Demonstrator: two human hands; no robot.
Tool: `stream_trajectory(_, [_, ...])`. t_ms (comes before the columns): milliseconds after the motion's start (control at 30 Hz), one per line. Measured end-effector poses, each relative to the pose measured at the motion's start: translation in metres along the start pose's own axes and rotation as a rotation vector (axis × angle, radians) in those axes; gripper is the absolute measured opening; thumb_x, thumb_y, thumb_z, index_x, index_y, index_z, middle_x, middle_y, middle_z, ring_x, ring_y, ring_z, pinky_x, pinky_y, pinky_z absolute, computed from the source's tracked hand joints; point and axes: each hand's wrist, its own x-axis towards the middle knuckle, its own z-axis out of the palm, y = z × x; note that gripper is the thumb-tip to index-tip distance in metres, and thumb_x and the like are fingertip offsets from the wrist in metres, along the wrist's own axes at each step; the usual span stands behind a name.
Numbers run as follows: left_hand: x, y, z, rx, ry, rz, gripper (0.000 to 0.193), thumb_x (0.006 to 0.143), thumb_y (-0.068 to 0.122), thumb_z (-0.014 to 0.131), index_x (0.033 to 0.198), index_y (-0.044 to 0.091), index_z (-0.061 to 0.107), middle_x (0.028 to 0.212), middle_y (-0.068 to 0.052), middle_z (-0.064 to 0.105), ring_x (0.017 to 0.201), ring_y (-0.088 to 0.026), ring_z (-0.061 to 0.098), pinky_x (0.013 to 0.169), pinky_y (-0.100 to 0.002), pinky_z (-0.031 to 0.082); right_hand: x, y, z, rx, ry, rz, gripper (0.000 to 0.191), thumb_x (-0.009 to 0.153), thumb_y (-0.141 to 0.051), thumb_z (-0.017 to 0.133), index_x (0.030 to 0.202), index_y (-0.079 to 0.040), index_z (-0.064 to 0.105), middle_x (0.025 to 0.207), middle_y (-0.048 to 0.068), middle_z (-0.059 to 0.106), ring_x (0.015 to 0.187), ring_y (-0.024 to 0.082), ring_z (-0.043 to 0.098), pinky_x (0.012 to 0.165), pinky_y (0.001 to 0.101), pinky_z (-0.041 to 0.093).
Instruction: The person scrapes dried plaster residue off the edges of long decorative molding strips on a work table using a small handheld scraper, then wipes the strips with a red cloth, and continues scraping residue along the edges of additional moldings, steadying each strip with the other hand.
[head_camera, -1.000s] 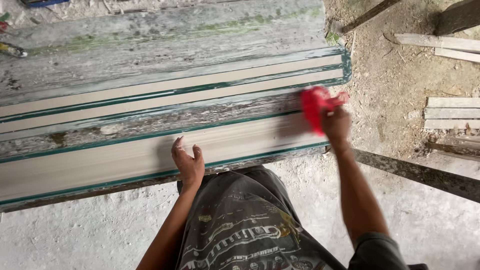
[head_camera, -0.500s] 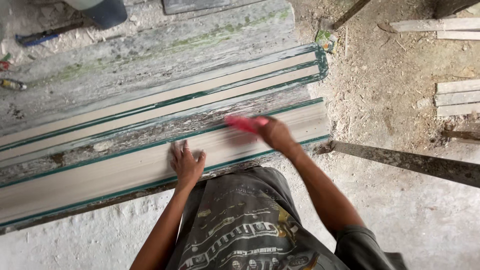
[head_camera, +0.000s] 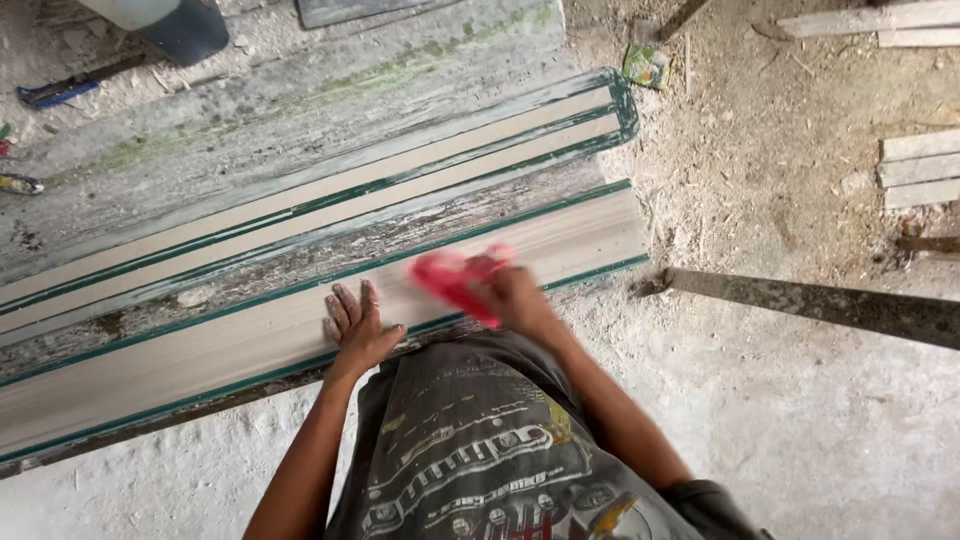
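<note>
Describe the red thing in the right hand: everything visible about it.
The red cloth looks like a soft, crumpled rag or pad, bright red and motion-blurred, so its exact shape cannot be told. The right hand grips it from behind and presses it onto the pale cream strip of the long board, near its green-edged front. The left hand lies flat beside it, not touching it.

Long panel (head_camera: 200, 350) on dusty floor (head_camera: 780, 420)
</note>
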Motion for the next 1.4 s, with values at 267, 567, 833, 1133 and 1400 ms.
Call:
stream_trajectory(267, [0.001, -0.006, -0.008, -0.026, -0.084, -0.005, 0.122, 0.081, 0.053, 0.073, 0.164, 0.028, -0.013, 0.166, -0.020, -0.034, 0.153, -0.043, -0.031, 0.121, -0.063, -0.006, -0.078, 0.142, -0.164, -0.354, 0.972, 0.157, 0.032, 0.108, -0.041, 0.072, 0.111, -0.009, 0.074, 0.069, 0.003, 0.068, 0.051, 0.010, 0.060, 0.042, 0.0275, 0.046])
stream_trajectory(567, [-0.002, -0.010, 0.010, 0.026, 0.045, 0.008, 0.117, 0.079, 0.047, 0.076, 0.166, 0.027, 0.000, 0.169, -0.020, -0.023, 0.156, -0.043, -0.021, 0.121, -0.064, 0.000, -0.099, 0.118, -0.097, -0.299, 0.259, -0.521, 0.028, 0.101, 0.001, 0.051, 0.107, -0.015, 0.072, 0.112, 0.003, 0.077, 0.085, 0.019, 0.069, 0.074, 0.0325, 0.059])
stream_trajectory(833, [-0.012, -0.025, 0.017, -0.047, 0.302, 0.167, 0.085, 0.085, 0.032, 0.074, 0.158, 0.011, 0.036, 0.170, -0.024, 0.014, 0.156, -0.045, 0.012, 0.122, -0.054, 0.018, -0.168, 0.182, -0.242, -0.664, 0.610, 0.065, 0.019, 0.111, -0.003, 0.059, 0.114, -0.009, 0.077, 0.082, 0.013, 0.071, 0.063, 0.023, 0.063, 0.055, 0.0371, 0.049])
stream_trajectory(1133, [-0.044, -0.032, 0.033, -0.140, 0.721, 0.047, 0.025, 0.093, 0.025, 0.075, 0.098, 0.005, 0.062, 0.105, -0.019, 0.061, 0.108, -0.043, 0.056, 0.096, -0.055, 0.042, -0.067, 0.029, 0.006, -0.334, -0.058, -0.587, 0.030, 0.088, 0.001, 0.061, 0.113, -0.012, 0.073, 0.122, 0.005, 0.073, 0.105, 0.031, 0.065, 0.096, 0.0482, 0.052])
stream_trajectory(1400, [-0.073, -0.095, 0.054, -0.517, 0.829, -0.101, 0.027, 0.097, 0.027, 0.074, 0.087, 0.005, 0.062, 0.083, -0.013, 0.067, 0.078, -0.035, 0.064, 0.074, -0.049, 0.051, -0.127, 0.207, -0.229, -1.067, 0.166, 0.257, 0.022, 0.113, -0.022, 0.053, 0.125, -0.010, 0.068, 0.102, 0.010, 0.074, 0.082, 0.025, 0.071, 0.070, 0.0413, 0.057])
